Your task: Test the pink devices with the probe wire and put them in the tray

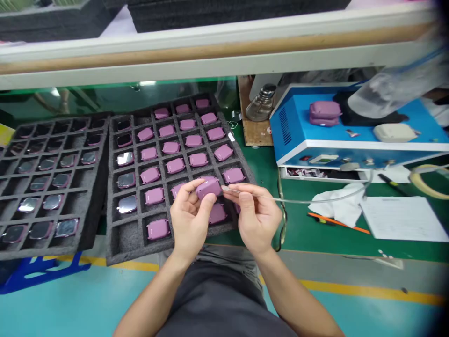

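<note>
Between the thumb and fingers of my left hand is a purple watch case, its smooth back turned up. My right hand pinches the end of a thin clear tube, whose pale tip touches or nearly touches the case's right edge. Both hands are above a dark foam tray with purple cases in many of its compartments; some at its left side show glossy dark screens. The tube runs right towards a blue machine.
Another foam tray on the left holds cases with screens up. Purple cases and a beige case lie on the machine. A glass bottle, white cloth, orange stick and paper are nearby. A shelf crosses above.
</note>
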`<state>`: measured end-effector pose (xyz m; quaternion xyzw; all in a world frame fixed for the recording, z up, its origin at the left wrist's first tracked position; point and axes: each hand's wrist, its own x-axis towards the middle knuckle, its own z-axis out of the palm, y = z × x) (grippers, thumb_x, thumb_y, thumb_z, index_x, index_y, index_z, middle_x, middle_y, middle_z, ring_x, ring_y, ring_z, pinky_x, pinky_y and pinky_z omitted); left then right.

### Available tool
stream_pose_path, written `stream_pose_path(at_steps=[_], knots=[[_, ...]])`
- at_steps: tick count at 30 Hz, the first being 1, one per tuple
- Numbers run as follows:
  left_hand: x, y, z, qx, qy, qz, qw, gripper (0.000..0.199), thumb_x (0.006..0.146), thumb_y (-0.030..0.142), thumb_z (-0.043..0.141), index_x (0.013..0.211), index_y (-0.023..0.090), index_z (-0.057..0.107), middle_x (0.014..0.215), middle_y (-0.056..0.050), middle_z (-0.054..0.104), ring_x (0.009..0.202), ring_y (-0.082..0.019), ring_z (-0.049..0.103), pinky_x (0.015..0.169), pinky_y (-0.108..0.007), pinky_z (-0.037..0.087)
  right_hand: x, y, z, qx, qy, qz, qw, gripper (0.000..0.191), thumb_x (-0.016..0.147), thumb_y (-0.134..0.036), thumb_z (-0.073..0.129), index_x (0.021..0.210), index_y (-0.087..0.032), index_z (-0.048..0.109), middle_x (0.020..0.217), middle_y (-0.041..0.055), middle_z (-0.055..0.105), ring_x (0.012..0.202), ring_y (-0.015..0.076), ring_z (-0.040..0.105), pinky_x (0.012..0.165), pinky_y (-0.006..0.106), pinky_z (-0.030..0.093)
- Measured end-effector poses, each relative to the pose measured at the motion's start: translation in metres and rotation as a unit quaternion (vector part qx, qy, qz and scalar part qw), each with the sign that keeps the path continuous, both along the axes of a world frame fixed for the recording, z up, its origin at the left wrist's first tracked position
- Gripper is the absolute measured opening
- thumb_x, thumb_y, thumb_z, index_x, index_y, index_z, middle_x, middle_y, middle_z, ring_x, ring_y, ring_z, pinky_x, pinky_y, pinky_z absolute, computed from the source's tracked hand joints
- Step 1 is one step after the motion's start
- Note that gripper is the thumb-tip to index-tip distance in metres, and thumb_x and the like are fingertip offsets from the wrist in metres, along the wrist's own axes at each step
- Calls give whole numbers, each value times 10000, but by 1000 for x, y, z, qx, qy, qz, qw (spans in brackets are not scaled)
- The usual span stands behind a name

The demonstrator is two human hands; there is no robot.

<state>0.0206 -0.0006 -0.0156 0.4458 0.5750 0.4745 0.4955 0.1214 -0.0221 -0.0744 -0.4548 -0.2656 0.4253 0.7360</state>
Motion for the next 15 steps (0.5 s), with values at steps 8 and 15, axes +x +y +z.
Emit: stream_pose_path(at_steps=[8, 15], knots=[[0, -1, -4, 29, 14, -13, 999, 288, 870, 185, 773, 1133, 185, 657, 1115, -73, 789, 1020, -172, 768, 907, -239, 622, 1, 0, -1, 6, -19, 1, 1000, 121, 1002, -230, 624, 1036, -224, 740, 999, 38, 772, 928, 184, 784, 839, 325, 683], [1, -2, -2, 20, 34, -14, 999, 301, 867, 235, 781, 1134, 186, 650, 1103, -80, 784, 1012, -196, 768, 912, -290, 629, 2, 1, 1, 3, -26, -2, 1000, 128, 1001, -221, 620, 1031, -224, 744, 990, 36, 775, 915, 178, 785, 833, 318, 684]])
